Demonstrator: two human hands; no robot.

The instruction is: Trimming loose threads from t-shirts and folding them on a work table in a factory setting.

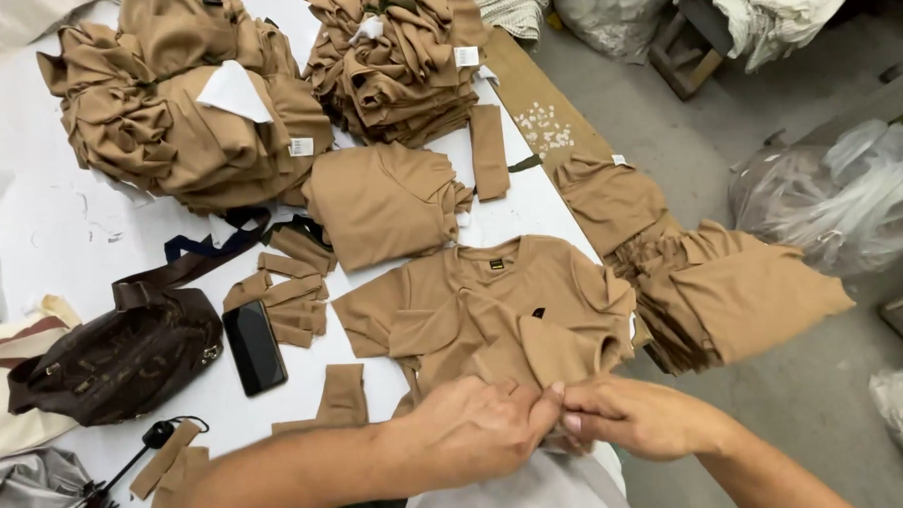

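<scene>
Both hands meet at the table's near edge, left hand (468,429) and right hand (627,416) pinching the hem of a tan shirt (503,302) lying just beyond them; folded piles (196,113) sit far beyond, loose pieces (713,285) off right look unsorted, so work seems midway

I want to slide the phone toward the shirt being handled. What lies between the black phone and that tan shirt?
In the head view, small tan fabric strips lie between the phone and the shirt, on white table.
</scene>
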